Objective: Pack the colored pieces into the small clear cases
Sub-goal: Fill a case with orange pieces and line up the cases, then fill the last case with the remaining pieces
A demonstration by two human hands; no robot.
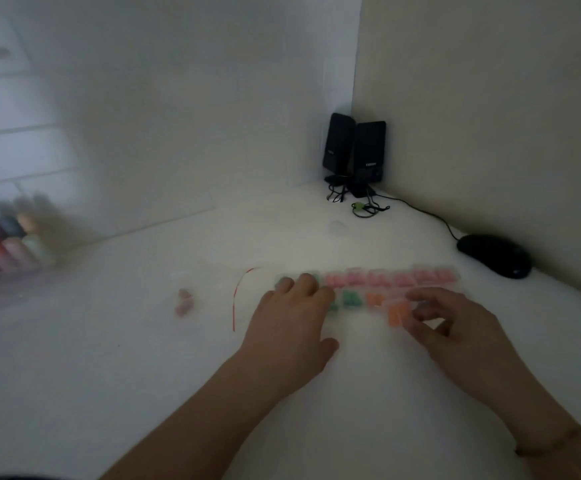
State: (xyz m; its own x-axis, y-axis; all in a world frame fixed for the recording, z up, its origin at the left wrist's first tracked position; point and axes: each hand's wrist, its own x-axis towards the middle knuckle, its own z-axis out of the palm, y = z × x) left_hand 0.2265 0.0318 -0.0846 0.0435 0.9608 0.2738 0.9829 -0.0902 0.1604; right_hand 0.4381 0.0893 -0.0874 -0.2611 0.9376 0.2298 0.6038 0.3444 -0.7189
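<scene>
1. At the far left edge of the white desk [116, 358], a blurred clear box of coloured bottles [8, 244] stands well apart from the work.
2. Nearer the middle lie a loose pale pink piece [184, 302] and a thin red strip [239, 299], both outside any case.
3. The left hand [291, 317] rests with fingers extended on the left end of the row of small clear cases holding pink, green and orange pieces [386, 282], apparently steadying it and gripping nothing.
4. The right hand [455, 323] curls its fingers at an orange case [398, 313]; blur hides whether it pinches it.
5. Packing looks well advanced; next, I judge, the orange case needs seating in line.
</scene>
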